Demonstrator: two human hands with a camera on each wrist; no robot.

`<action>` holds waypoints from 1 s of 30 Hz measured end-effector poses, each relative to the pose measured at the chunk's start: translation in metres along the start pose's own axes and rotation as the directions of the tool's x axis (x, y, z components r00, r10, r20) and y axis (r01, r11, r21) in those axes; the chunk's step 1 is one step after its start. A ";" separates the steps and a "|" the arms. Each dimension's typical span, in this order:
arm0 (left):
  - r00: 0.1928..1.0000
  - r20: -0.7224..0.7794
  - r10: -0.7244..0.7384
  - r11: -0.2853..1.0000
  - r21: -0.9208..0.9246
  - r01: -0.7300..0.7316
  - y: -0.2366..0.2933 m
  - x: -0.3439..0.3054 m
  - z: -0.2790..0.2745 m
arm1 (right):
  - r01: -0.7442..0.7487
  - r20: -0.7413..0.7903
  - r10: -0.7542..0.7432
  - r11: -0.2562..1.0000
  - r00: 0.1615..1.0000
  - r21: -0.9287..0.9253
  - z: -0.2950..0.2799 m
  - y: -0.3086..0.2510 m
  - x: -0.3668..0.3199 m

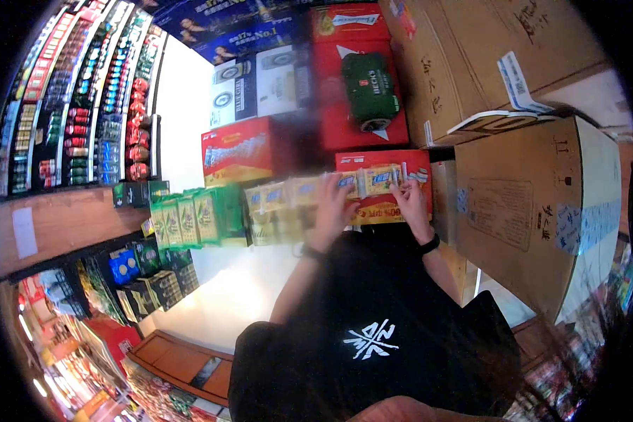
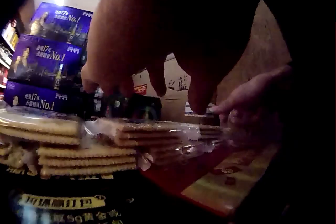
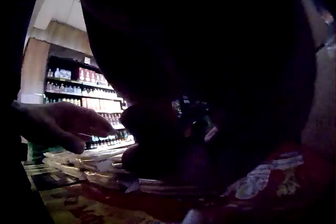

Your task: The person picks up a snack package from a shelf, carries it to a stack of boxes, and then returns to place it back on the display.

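A row of biscuit packs [image 1: 302, 190] in clear wrappers lies across the boxes; from the side, the left wrist view shows ridged biscuits [image 2: 86, 158] stacked in layers. My left hand [image 1: 334, 207] is over the row, fingers pointing down at a pack with blue print. In the left wrist view those fingers hang apart above the wrappers. My right hand [image 1: 413, 204] pinches the right end of the last biscuit pack [image 1: 380, 181], on a red box [image 1: 373, 214]. The right wrist view is dark, hiding most of that grip.
Green packs [image 1: 197, 218] continue the row leftward. Behind stand beer cartons [image 1: 235, 151] and a green Beck's pack [image 1: 371, 91]. Large cardboard boxes [image 1: 520, 211] rise close on the right. Stocked shelves [image 1: 84, 105] line the left, with a wooden stool [image 1: 179, 362] below.
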State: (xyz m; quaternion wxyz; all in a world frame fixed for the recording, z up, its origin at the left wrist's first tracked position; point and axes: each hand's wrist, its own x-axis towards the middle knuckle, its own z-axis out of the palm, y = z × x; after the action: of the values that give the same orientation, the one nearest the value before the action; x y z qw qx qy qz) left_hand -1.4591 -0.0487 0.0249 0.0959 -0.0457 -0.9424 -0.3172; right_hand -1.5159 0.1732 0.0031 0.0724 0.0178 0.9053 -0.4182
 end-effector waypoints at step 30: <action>0.373 -0.270 -0.888 0.453 -0.655 0.605 0.117 -0.241 0.013 | 0.276 0.940 -0.191 0.923 -0.283 0.270 0.081 -0.067 -0.105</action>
State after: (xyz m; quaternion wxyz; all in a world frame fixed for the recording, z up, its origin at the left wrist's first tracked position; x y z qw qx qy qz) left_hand -1.2087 0.0459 0.0335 0.2053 0.4806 -0.6685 -0.5292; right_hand -1.4091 0.0711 0.0177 0.6654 -0.4926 0.5004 -0.2534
